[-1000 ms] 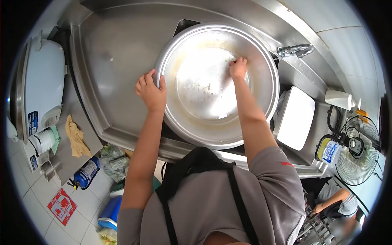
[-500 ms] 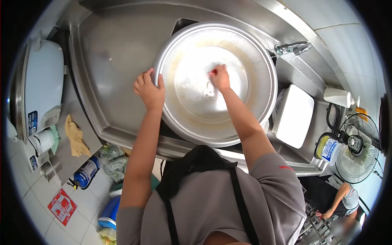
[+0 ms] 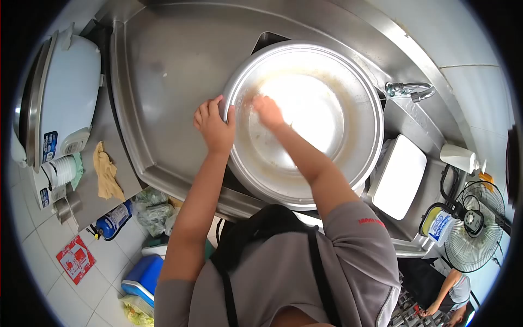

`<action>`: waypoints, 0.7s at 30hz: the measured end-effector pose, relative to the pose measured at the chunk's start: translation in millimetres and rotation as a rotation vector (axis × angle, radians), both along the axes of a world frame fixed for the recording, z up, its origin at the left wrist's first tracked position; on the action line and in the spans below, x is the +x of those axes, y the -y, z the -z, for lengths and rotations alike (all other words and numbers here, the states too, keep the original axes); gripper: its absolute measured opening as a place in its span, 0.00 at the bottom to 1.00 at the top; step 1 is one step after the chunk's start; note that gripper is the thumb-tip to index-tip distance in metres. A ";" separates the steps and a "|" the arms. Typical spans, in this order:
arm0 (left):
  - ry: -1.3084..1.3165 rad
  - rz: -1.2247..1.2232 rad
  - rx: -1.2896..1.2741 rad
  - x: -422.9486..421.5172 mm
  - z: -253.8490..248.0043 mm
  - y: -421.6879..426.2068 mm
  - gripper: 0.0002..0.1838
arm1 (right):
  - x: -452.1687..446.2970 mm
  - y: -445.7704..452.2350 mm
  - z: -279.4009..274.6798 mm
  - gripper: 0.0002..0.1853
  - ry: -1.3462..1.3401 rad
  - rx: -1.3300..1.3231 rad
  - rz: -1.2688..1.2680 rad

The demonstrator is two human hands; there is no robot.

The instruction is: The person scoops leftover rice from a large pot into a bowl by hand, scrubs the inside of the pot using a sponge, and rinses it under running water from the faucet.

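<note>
A wide round metal basin (image 3: 313, 188) rests over the sink, with brownish staining around its inner wall. My left hand (image 3: 214, 124) grips the basin's left rim, fingers outside and thumb at the edge. Inside the basin, near the left part of its inner wall, is my right hand (image 3: 267, 111), curled and blurred by motion. Whatever it holds, if anything, is too blurred to make out.
A faucet (image 3: 409, 90) juts out behind the basin at right. A white container (image 3: 399, 177) stands right of it, near a fan (image 3: 474, 226). A tan cloth (image 3: 107, 171) lies on the left counter. A co-worker (image 3: 452, 289) is at lower right.
My right hand has swept left across the basin's inside, from its right side to its left wall. My left hand stays on the rim. The view has shifted slightly.
</note>
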State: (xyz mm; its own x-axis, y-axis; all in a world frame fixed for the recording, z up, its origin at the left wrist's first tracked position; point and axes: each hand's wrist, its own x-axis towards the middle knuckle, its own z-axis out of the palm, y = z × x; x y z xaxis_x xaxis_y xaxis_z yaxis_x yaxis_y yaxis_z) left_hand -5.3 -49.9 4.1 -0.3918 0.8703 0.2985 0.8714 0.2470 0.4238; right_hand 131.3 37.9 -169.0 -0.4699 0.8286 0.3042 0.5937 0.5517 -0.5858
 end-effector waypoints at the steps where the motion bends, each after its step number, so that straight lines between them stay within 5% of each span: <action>1: 0.000 -0.007 0.002 1.1 -1.5 -1.0 0.18 | 9.4 -15.1 4.5 0.05 -0.193 0.054 0.030; 3: 0.004 -0.023 -0.001 1.8 -3.7 0.7 0.18 | 20.5 -49.2 -8.2 0.04 0.023 0.144 0.434; 5: 0.018 -0.025 -0.001 3.1 -5.2 -1.4 0.18 | 4.0 -30.9 1.4 0.04 -0.047 -0.141 0.330; 6: 0.016 -0.028 0.002 4.6 -4.5 -2.2 0.18 | -19.2 -2.4 -7.4 0.06 0.591 0.112 0.194; 7: 0.009 -0.029 0.004 4.1 -4.1 -2.6 0.18 | -20.7 25.6 -14.4 0.09 0.383 0.275 0.035; 9: -0.005 -0.021 0.001 3.1 -2.9 -3.3 0.18 | -11.7 7.8 -13.6 0.09 0.408 0.137 -0.054; 12: -0.016 -0.024 0.005 1.9 -1.7 1.6 0.17 | 8.1 -44.7 14.0 0.08 0.537 -0.058 0.246; 13: -0.015 -0.020 0.022 1.6 0.5 1.4 0.17 | -4.4 -21.0 -25.6 0.07 0.272 -0.367 0.219; 15: -0.006 -0.029 0.027 1.9 -0.2 0.4 0.18 | -18.8 26.8 -24.8 0.07 0.428 0.209 -0.065; 16: 0.000 -0.026 0.005 3.0 -3.4 2.9 0.18 | -16.2 23.6 -27.8 0.07 0.462 0.130 -0.135; 19: 0.007 -0.032 0.001 5.9 -1.3 2.1 0.18 | 2.7 -41.7 16.2 0.09 -0.008 -0.274 0.203; 21: 0.007 -0.039 0.013 -1.0 -1.5 0.7 0.18 | 18.5 -52.7 -27.7 0.09 0.594 0.083 0.184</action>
State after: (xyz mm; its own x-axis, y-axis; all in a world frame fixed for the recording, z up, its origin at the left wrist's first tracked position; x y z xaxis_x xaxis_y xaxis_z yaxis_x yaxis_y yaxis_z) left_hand -6.2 -50.6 5.5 -0.4276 0.8502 0.3070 0.8582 0.2752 0.4332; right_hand 149.8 90.6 -141.3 -0.4308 0.8967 0.1022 0.8942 0.4394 -0.0862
